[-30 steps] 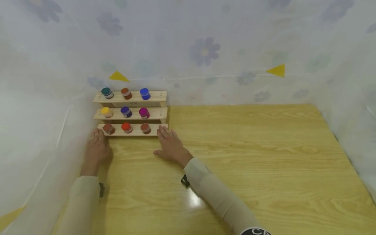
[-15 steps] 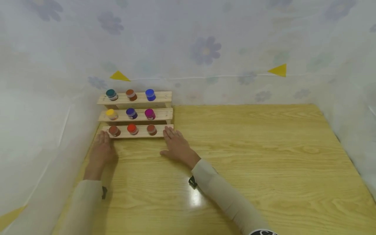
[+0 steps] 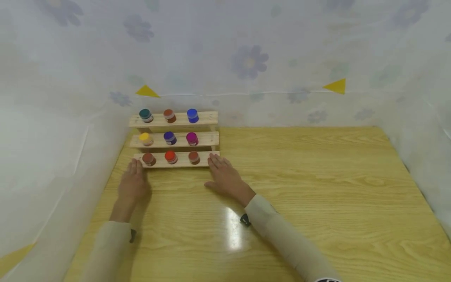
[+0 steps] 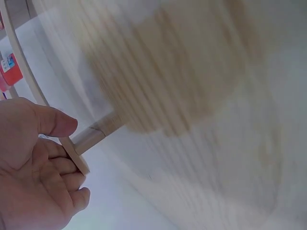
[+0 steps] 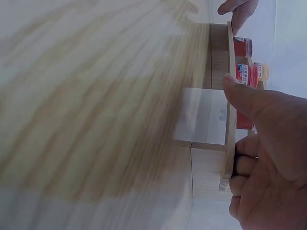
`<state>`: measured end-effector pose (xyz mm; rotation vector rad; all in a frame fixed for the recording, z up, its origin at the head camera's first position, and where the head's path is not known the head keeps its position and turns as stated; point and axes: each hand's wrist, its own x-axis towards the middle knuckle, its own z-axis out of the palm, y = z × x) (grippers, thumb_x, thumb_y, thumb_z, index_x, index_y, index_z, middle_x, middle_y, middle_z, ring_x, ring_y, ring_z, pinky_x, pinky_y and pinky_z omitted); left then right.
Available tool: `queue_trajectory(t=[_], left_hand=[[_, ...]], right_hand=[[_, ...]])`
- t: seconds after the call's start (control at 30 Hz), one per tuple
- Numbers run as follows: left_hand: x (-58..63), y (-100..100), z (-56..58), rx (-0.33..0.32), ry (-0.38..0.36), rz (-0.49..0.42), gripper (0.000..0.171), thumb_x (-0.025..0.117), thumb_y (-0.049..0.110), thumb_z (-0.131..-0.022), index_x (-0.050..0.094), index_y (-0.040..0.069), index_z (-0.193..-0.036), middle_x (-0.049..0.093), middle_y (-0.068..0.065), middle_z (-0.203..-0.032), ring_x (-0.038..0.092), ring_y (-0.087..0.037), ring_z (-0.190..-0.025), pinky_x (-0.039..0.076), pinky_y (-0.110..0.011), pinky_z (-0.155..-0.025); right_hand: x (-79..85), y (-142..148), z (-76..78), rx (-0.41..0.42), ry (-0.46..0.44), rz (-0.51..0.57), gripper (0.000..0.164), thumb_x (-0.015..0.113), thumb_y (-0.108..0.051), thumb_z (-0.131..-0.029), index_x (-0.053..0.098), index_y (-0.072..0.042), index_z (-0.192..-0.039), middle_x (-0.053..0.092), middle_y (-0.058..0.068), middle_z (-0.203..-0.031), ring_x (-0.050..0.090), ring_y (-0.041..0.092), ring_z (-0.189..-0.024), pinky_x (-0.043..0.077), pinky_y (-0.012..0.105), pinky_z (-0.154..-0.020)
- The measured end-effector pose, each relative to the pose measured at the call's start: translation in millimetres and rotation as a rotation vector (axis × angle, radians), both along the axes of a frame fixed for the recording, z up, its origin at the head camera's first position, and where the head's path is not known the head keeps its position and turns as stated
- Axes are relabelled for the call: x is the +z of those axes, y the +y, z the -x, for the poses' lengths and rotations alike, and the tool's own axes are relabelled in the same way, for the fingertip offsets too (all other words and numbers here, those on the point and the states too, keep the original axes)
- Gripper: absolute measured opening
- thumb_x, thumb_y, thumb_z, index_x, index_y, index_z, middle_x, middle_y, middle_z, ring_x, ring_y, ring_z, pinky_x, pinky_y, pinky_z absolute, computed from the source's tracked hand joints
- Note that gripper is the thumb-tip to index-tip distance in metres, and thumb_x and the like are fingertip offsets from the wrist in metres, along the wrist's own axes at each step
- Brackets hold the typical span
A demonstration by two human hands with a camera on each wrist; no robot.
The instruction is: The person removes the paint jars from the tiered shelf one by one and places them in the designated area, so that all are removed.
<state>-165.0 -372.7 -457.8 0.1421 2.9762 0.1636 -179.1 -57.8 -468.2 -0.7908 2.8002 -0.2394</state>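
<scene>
A three-tier wooden rack stands on the table, bearing small paint jars. On its lowest step are a red-lidded jar and two brownish ones, with a yellow-lidded jar on the tier behind. My left hand touches the left end of the lowest board, fingers stretched forward. At the board's right end my right hand lays its straight fingers, thumb spread to the side. In the left wrist view, fingers reach past the board's end; the thumb is at its front.
The light wood table extends to the right of the rack. White flowered sheeting rises behind it and on both sides. Yellow triangles mark the back sheet. Dark straps show near both sleeves.
The rack has slid right across the table, its jars still standing. Both hands have moved right along with it, keeping to its ends. The head view has shifted slightly.
</scene>
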Motion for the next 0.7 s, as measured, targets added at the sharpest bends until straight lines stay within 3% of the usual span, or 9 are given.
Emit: queue_trajectory(t=[0.3, 0.7], left_hand=[[-4.5, -5.3, 2.2, -0.034, 0.041, 0.045, 0.062, 0.041, 0.011, -0.093, 0.017, -0.019, -0.142, 0.016, -0.037, -0.149, 0.02, -0.05, -0.138, 0.024, -0.058, -0.116], [-9.3, -8.7, 2.3, -0.03, 0.051, 0.082, 0.064, 0.042, 0.008, -0.088, 0.019, -0.017, -0.143, 0.017, -0.034, -0.151, 0.021, -0.047, -0.14, 0.025, -0.055, -0.117]], right_hand=[[-6.8, -1.4, 0.7, -0.026, 0.018, 0.018, 0.083, 0.05, -0.053, -0.093, 0.015, -0.004, -0.151, 0.008, 0.009, -0.159, 0.009, 0.024, -0.148, 0.01, 0.039, -0.124], [-8.6, -1.3, -0.4, -0.036, 0.016, 0.093, 0.08, 0.053, -0.049, -0.093, 0.018, -0.004, -0.15, 0.012, 0.01, -0.159, 0.012, 0.025, -0.148, 0.012, 0.041, -0.123]])
